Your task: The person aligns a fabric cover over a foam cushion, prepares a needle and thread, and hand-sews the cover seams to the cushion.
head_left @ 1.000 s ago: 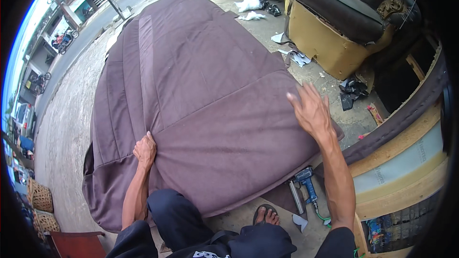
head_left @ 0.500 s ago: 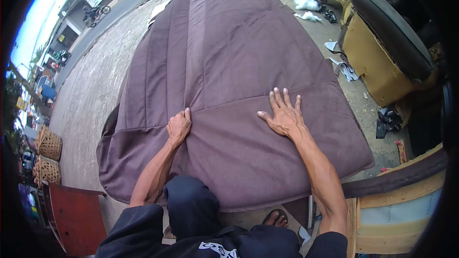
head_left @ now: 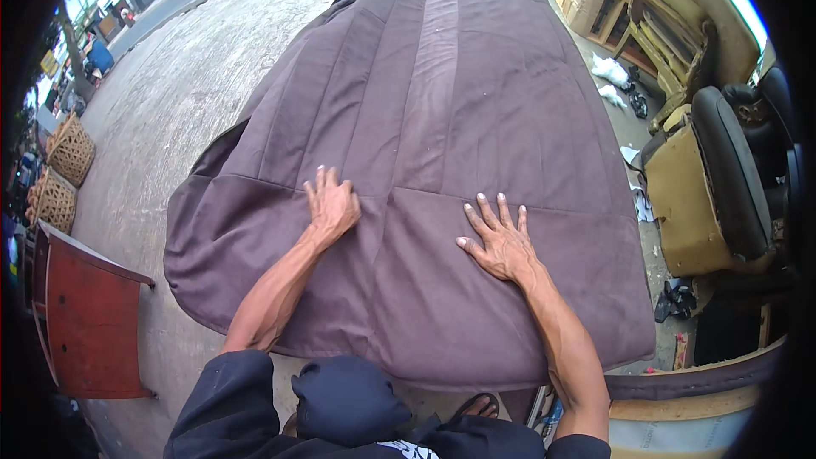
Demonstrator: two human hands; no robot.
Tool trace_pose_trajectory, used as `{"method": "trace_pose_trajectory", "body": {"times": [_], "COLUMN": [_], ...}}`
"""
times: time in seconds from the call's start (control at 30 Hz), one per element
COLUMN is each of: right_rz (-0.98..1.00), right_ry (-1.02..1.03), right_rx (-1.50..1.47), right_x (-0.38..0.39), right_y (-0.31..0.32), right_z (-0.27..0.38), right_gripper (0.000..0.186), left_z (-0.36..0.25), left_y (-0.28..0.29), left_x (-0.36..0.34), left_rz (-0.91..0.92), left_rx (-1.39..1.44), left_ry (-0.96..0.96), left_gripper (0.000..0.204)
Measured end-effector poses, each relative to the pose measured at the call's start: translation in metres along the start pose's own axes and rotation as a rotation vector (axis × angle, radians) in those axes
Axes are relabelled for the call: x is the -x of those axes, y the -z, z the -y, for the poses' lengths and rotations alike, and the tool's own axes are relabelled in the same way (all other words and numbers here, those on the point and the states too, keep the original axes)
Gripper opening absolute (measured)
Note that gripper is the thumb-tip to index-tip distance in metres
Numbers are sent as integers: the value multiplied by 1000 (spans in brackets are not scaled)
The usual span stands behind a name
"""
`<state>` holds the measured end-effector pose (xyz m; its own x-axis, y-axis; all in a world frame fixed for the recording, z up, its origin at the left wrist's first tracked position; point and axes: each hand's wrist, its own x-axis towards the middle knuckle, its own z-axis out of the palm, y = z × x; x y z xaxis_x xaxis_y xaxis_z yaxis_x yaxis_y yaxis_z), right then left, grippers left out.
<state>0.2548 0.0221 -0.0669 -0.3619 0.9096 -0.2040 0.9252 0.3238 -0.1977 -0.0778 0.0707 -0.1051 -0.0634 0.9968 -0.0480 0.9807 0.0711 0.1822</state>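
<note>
- Far left: two woven baskets, one [head_left: 71, 150] above the other [head_left: 53, 201] in view, both tan with an open lattice.
- Just nearer, a red wooden table [head_left: 92, 323], standing on pale concrete, apart from the cloth.
- Centre: a broad purple-brown fabric cover [head_left: 433, 246], spread low over the ground between the red table and the chair at right. Matte, suede-like look.
- Cover, left part: several lengthwise seams; the outer edge sags in loose, shadowed folds, and the near corner is rounded.
- Left hand [head_left: 333, 211]: back up over the cover at the cross seam, fingers apart and a little bent, slightly blurred. Cannot tell how firmly it touches.
- Dark-clothed knee [head_left: 348, 399] at the cover's near edge, between the forearms.
- Cover, middle: a paler, shinier strip [head_left: 432, 76] runs lengthwise from the far end to the cross seam. Below that seam, soft creases drop toward the near edge.
- Right hand [head_left: 503, 246]: palm down on the cover at the cross seam, fingers spread, gripping nothing. The two hands are well apart.
- Cover, right part: flatter, faint wrinkles, squarer near corner.
- Far right: white scraps [head_left: 609, 70] on the floor; worn chair [head_left: 693, 204] with tan side and black padding.
</note>
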Motion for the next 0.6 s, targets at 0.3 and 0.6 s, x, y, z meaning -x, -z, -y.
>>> {"method": "trace_pose_trajectory", "body": {"times": [0.3,0.6], "right_rz": [42,155], "right_ry": [-27,-130], "right_rx": [32,52], "right_x": [-3,-8], "right_y": [-4,19], "right_z": [5,25], "right_gripper": [75,73], "left_z": [-55,-51], "left_y": [-78,-77], "left_x": [5,0], "left_rz": [-33,94], "left_rx": [621,475], "left_ry": [-222,-215], "left_gripper": [66,67]}}
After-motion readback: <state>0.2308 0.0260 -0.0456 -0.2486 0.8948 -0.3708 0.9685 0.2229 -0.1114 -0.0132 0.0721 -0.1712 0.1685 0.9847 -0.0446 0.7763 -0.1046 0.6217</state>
